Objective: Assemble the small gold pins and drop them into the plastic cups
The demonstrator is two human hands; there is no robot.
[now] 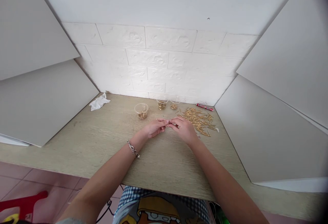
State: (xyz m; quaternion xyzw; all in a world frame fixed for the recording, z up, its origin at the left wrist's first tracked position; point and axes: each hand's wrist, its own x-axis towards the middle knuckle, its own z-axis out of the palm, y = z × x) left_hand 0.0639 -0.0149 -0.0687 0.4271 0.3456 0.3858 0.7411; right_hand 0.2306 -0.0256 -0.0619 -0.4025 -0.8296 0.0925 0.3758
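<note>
Pale wood-grain table [164, 162] carries, left of the grip, one clear plastic cup [141, 108]; left hand [155, 128] and right hand [186, 130] pinch one slim golden piece [168, 124], mostly hidden; rightward, golden thin sticks [196, 117] lie scattered.

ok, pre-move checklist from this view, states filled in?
1. Hands in view: ok, left hand and right hand meet at the fingertips.
2. Small piece identified: cannot tell, fingers mostly cover it.
3. Cups upright: ok for left cup, middle cup and right cup.
4. Gold-coloured rods lined up: not ok, loosely scattered beside the right hand.
5. White tissue away from hands: ok, far left on the table.
</note>
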